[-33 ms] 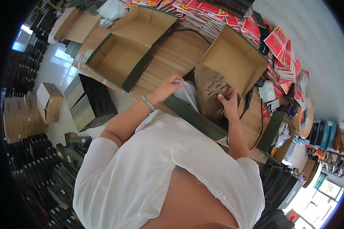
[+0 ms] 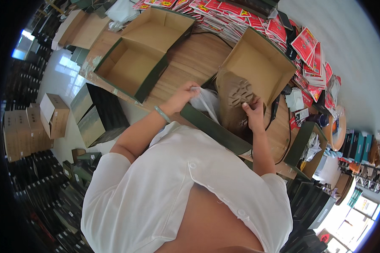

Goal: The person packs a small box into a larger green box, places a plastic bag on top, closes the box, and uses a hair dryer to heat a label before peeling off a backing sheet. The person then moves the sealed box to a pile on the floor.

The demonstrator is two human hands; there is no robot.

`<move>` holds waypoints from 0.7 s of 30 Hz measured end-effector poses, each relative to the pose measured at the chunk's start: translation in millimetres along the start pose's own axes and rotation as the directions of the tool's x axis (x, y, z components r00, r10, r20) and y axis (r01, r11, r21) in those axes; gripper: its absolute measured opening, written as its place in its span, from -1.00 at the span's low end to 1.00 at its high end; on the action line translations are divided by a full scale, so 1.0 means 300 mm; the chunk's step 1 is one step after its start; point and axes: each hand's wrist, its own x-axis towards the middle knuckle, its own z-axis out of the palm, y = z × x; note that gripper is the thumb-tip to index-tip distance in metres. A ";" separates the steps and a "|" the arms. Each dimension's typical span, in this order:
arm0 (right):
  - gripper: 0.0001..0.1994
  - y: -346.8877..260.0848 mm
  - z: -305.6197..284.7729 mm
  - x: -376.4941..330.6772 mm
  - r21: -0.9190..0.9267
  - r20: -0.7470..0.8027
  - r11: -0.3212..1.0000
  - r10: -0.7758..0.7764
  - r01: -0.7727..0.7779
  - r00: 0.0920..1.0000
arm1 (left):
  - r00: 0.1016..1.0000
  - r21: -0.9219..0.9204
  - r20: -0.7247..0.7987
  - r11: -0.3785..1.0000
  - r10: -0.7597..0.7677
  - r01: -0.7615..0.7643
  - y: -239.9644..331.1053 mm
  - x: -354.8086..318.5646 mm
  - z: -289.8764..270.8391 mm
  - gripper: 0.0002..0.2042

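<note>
An open green shoebox [image 2: 133,63] is lying on the wooden table [image 2: 183,69], its tan inside showing. Red printed packets [image 2: 219,21] are piling along the far edge, a black cable [image 2: 219,36] curving near them. At right, a smaller green box [image 2: 292,147] is holding crumpled plastic [image 2: 312,147]. Leftward, brown cartons [image 2: 19,135] are standing near stacked dark boxes [image 2: 44,185].
</note>
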 end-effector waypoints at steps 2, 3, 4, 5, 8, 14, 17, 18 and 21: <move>-0.59 0.011 0.001 0.006 0.016 -0.096 0.997 -0.068 0.070 0.993 | 0.998 -0.378 0.034 0.925 0.057 -0.040 -0.009 0.003 -0.069 -0.84; -0.59 0.012 -0.001 0.002 0.020 -0.144 0.994 -0.103 0.107 0.984 | 0.995 -0.549 0.043 0.834 0.084 -0.047 -0.002 0.005 -0.101 -0.84; -0.60 0.014 -0.003 -0.009 0.081 -0.189 0.988 -0.112 0.129 0.976 | 0.998 -0.627 -0.007 0.777 0.061 -0.051 0.008 0.013 -0.135 -0.84; -0.60 0.004 0.021 -0.022 0.077 -0.255 0.976 -0.176 0.202 0.951 | 0.998 -0.701 -0.052 0.711 0.030 -0.057 0.036 0.023 -0.161 -0.84; -0.59 -0.088 0.151 -0.044 -0.018 -0.402 0.908 -0.390 0.418 0.829 | 0.983 -0.743 -0.095 0.646 0.159 -0.176 0.179 0.036 -0.252 -0.85; -0.60 -0.167 0.303 -0.007 -0.222 -0.564 0.799 -0.573 0.559 0.595 | 0.956 -0.663 -0.110 0.697 0.271 -0.273 0.436 0.028 -0.411 -0.75; -0.60 -0.256 0.343 0.032 -0.319 -0.646 0.820 -0.555 0.475 0.524 | 0.866 -0.699 -0.085 0.589 0.493 -0.404 0.504 0.053 -0.690 -0.57; -0.59 -0.277 0.328 0.039 -0.366 -0.682 0.838 -0.537 0.404 0.497 | 0.731 -0.384 -0.391 0.623 0.559 -0.682 0.590 0.034 -0.696 -0.59; -0.55 -0.295 0.315 0.070 -0.671 -0.571 0.716 -0.663 0.190 0.483 | 0.664 -0.659 -0.414 0.298 0.623 -0.690 0.750 -0.035 -1.000 -0.63</move>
